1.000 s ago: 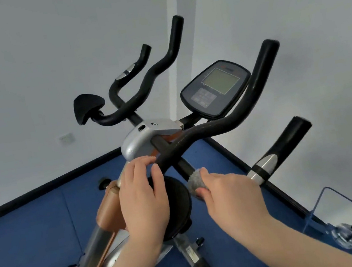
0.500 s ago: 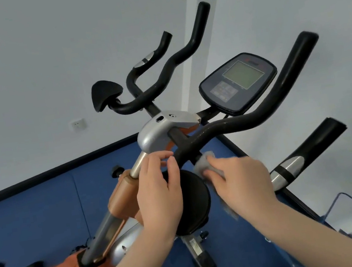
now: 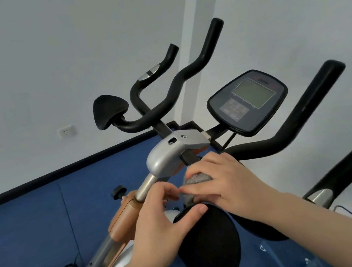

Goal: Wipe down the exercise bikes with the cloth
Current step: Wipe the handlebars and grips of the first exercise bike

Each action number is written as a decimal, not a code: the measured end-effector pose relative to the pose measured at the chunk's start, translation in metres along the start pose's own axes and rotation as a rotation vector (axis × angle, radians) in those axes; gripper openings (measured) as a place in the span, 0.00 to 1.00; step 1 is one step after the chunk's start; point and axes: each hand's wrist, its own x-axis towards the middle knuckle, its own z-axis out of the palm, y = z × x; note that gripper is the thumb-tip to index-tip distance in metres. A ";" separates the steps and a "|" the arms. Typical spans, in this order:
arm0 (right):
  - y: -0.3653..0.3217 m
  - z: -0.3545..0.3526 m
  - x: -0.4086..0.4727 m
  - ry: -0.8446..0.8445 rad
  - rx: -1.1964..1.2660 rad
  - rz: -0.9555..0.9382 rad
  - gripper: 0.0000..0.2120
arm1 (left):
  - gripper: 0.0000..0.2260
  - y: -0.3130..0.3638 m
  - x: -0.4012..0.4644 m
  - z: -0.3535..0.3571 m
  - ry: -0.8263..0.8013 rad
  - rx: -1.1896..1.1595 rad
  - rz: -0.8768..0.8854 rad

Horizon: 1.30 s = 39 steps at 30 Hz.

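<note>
An orange and silver exercise bike (image 3: 169,157) fills the view, with black handlebars (image 3: 286,134) and a dark console (image 3: 248,103). My right hand (image 3: 226,180) presses a grey cloth (image 3: 197,179) against the black stem just below the silver bracket. My left hand (image 3: 165,218) is beside it, with fingertips pinching the cloth's left edge and the thumb resting on a round black pad (image 3: 211,243). Most of the cloth is hidden under my right hand.
A silver post (image 3: 146,187) runs down into the orange frame (image 3: 122,220), which has a black knob (image 3: 118,192). Blue floor mats (image 3: 46,223) meet white walls at a dark baseboard. A wall socket (image 3: 67,132) sits at the left.
My right hand has carried the cloth up and left along the stem to just under the bracket. My left hand has left the post and now pinches the cloth's edge.
</note>
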 end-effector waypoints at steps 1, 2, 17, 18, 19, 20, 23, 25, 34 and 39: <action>0.001 0.005 0.000 -0.016 0.008 -0.008 0.12 | 0.22 -0.001 -0.001 0.002 -0.012 -0.040 -0.024; 0.002 0.007 0.000 -0.022 -0.001 -0.026 0.11 | 0.21 -0.001 -0.001 0.005 -0.025 -0.077 -0.039; 0.013 -0.011 0.010 0.076 -0.005 0.029 0.07 | 0.14 0.031 0.021 0.021 -0.027 -0.047 -0.083; 0.006 -0.004 0.009 0.042 0.012 0.033 0.08 | 0.13 0.030 0.021 0.021 -0.024 -0.045 -0.102; 0.007 -0.003 0.007 0.019 0.028 0.044 0.08 | 0.14 0.029 0.020 0.020 -0.026 -0.039 -0.110; 0.015 -0.006 0.002 0.024 0.038 0.050 0.08 | 0.14 0.028 0.020 0.019 -0.027 -0.025 -0.106; 0.042 -0.026 -0.019 0.017 -0.007 0.061 0.11 | 0.15 0.033 0.022 0.016 -0.060 0.044 -0.086; 0.056 -0.041 -0.032 0.013 -0.049 0.118 0.12 | 0.14 0.044 0.028 0.015 -0.105 0.108 -0.054; 0.027 -0.026 -0.012 0.123 0.086 0.298 0.12 | 0.10 0.061 0.051 0.031 -0.085 0.070 -0.021; 0.053 -0.049 -0.047 0.122 -0.036 0.289 0.13 | 0.10 0.067 0.054 0.031 -0.180 0.151 0.082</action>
